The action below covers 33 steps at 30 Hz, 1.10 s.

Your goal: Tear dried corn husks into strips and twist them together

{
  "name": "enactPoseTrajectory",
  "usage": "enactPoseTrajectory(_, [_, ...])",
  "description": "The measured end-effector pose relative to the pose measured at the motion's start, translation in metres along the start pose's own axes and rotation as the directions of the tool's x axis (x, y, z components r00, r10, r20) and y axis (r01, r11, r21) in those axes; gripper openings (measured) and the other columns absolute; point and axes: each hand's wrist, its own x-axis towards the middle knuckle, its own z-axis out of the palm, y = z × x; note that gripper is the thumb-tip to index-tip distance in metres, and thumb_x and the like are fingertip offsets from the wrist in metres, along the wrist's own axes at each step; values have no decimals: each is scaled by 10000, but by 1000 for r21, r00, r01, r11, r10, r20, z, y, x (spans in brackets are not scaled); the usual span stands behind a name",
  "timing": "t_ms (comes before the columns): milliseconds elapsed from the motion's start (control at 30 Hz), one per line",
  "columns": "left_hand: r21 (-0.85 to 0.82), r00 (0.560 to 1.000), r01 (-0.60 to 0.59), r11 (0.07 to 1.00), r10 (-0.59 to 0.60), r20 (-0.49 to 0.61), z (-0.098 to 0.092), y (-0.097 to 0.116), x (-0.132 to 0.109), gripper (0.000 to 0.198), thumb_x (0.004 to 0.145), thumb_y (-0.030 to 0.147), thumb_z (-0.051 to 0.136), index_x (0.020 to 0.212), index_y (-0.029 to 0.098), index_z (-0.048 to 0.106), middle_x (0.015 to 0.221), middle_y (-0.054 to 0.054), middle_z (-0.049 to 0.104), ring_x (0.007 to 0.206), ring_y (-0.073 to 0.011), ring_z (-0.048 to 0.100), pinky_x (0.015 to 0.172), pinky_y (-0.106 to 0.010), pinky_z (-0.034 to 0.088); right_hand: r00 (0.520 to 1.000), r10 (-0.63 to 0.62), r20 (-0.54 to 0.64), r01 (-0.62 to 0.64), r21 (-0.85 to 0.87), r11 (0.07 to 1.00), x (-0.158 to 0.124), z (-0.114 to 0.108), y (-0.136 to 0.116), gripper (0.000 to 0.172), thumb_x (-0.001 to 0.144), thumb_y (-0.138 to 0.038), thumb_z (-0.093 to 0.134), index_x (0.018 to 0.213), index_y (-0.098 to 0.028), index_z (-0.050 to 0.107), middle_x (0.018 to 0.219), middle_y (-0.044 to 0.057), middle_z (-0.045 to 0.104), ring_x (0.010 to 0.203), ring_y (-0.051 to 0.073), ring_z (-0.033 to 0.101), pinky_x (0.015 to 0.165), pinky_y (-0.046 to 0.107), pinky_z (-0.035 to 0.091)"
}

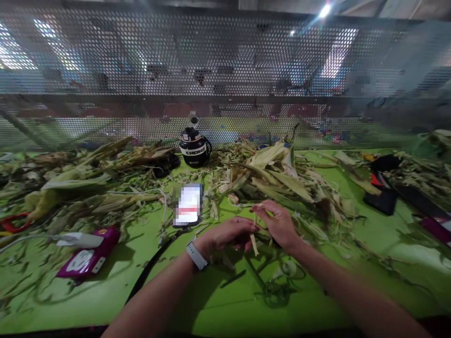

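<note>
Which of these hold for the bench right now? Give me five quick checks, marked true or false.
1. The left hand and right hand are together at a pale strip. True.
2. The watch is on the right wrist. False: it is on the left wrist.
3. The black jug stands upright. True.
4. The phone beside the black strap lies face down. False: its lit screen faces up.
5. Dry husks lie on both sides of the jug. True.
</note>
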Motion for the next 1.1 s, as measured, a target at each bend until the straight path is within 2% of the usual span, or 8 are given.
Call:
enactPoseTrajectory(100, [-49, 1000, -9, 999, 9, 12, -1, -1, 1, 247, 767, 399, 572, 697, 163, 543, 467, 30, 583, 304, -49, 365, 357, -205, 195, 994, 97, 47, -100, 68, 993, 6, -5, 1, 366, 804, -508, 556, 726, -170, 672, 752, 45, 644, 751, 190, 598, 717, 289, 459])
enactPoseTrajectory(267, [-172, 994, -94, 980, 84, -65, -5, -1, 4, 243, 762, 395, 610, 821, 167, 551, 593, -5, 640, 449, -91, 528, 467, -211, 369, 928, 270, 256, -299, 83, 951, 18, -17, 2, 579, 840, -649, 350, 643, -164, 595, 602, 11, 574, 600, 151, 547, 601, 267, 431])
enactPoseTrajectory(400, [-200, 974, -149, 968, 108, -201, -3, 0, 6, 203, 731, 332, 625, 817, 156, 571, 573, 34, 557, 470, -78, 485, 482, -209, 355, 934, 189, 303, -187, -35, 982, 19, -17, 3, 497, 743, -632, 543, 558, -175, 485, 524, -46, 428, 516, 104, 402, 502, 229, 338])
enactPoseTrajectory(600, [-182, 939, -256, 949, 199, -281, -2, 0, 8, 296, 697, 396, 696, 707, 155, 525, 573, 73, 422, 473, -43, 384, 471, -194, 278, 924, 123, 362, -143, 27, 989, 19, -20, 0, 506, 890, -574, 326, 657, -177, 536, 691, 4, 512, 673, 144, 490, 674, 270, 413])
enactPoseTrajectory(767, [-148, 924, -275, 950, 218, -314, -4, -2, 9, 293, 742, 427, 640, 713, 164, 515, 567, 69, 427, 497, -61, 414, 478, -198, 288, 953, 70, 294, -85, 41, 996, 20, -19, 8, 444, 791, -582, 527, 628, -171, 561, 760, 28, 543, 772, 173, 529, 761, 291, 421])
enactPoseTrajectory(867, [-99, 919, -299, 949, 259, -298, -1, -2, 8, 301, 742, 435, 647, 735, 154, 539, 578, 64, 453, 495, -53, 413, 474, -192, 294, 947, 160, 278, -198, 115, 973, 19, -16, 11, 412, 774, -574, 554, 673, -174, 573, 735, 15, 567, 734, 166, 534, 722, 280, 435])
enactPoseTrajectory(967, [-36, 952, -236, 971, 224, -209, 0, -2, 7, 346, 723, 483, 654, 773, 160, 540, 489, 72, 475, 411, -50, 394, 429, -193, 273, 934, 211, 287, -267, 171, 948, 17, -14, 13, 390, 775, -559, 562, 707, -175, 573, 694, 0, 570, 679, 150, 529, 684, 271, 440])
enactPoseTrajectory(1100, [-36, 982, -160, 986, 155, -112, 1, -5, 8, 357, 736, 529, 599, 786, 185, 516, 435, 61, 526, 361, -79, 437, 416, -204, 340, 958, 109, 266, -138, 92, 986, 18, -13, 17, 378, 811, -536, 528, 679, -183, 552, 681, 9, 550, 667, 155, 524, 670, 281, 442])
